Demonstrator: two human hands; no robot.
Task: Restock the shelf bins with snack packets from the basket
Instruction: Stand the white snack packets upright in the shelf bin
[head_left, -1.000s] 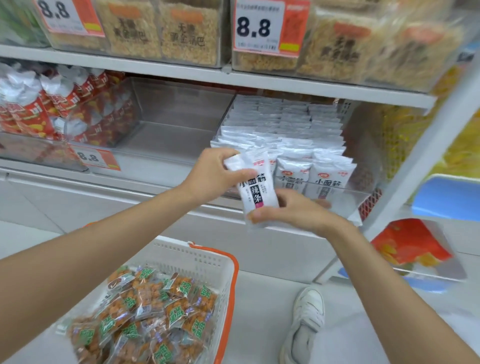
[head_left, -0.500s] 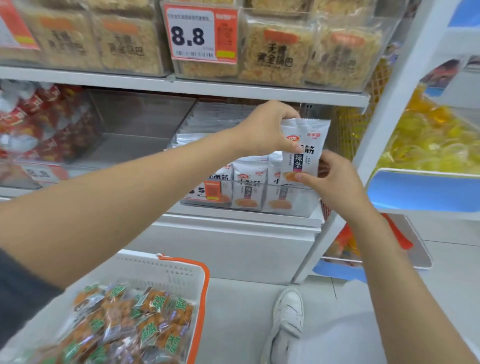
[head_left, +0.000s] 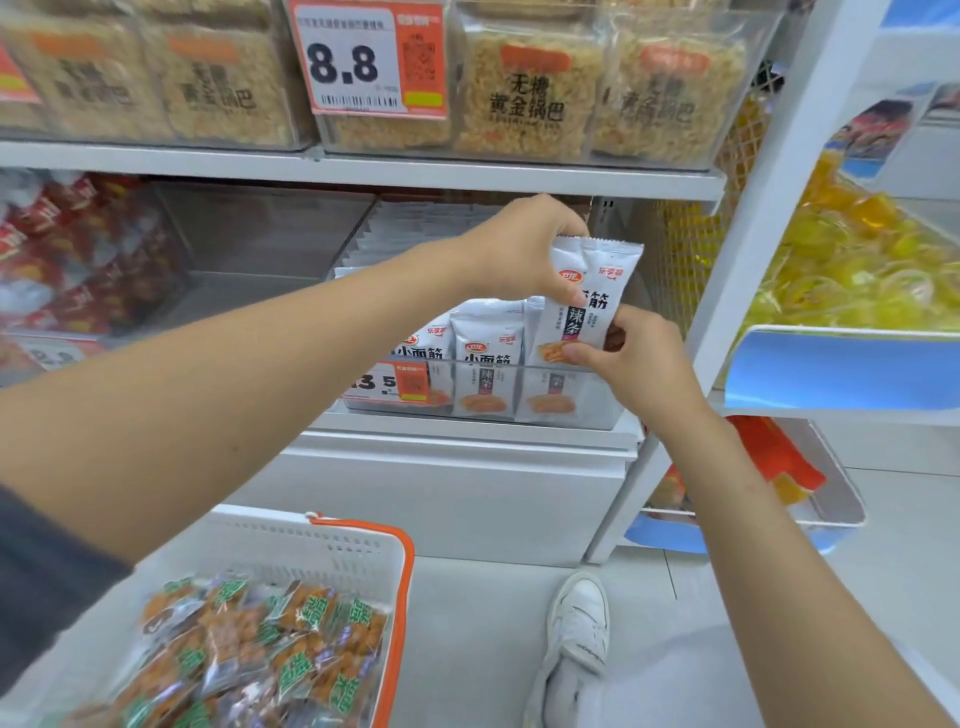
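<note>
The left hand (head_left: 524, 252) reaches in from the near left and grips the upper left edge of a white snack packet (head_left: 589, 299), thumb across its face and fingers curled behind the top seal. The right hand (head_left: 636, 361) pinches the packet's lower edge between thumb and forefinger. Between the two hands the packet stands nearly upright, tilted a little to the right. It is just above the right end of a clear bin (head_left: 605, 415) on the middle shelf (head_left: 467, 179), and its bottom edge is level with the bin's front rim.

Inside that bin, rows of matching white packets (head_left: 485, 358) stand on end and run back toward the far wall. An orange price tag (head_left: 392, 383) is fixed to the left part of the bin's front. To the left on the same shelf sits another clear bin (head_left: 249, 244), and further left is a bin of red-and-white packets (head_left: 62, 260).

On the shelf above, clear bins hold tan rice-crust packs (head_left: 530, 93), with a price label reading 8.8 (head_left: 363, 57) in front. To the right of the white upright, yellow wrapped sweets (head_left: 857, 249) fill a sloping tray.

Near left, a white basket (head_left: 408, 597) with an orange rim holds orange-and-green packets (head_left: 260, 649). A white shoe (head_left: 579, 629) rests on the floor just to its right.
</note>
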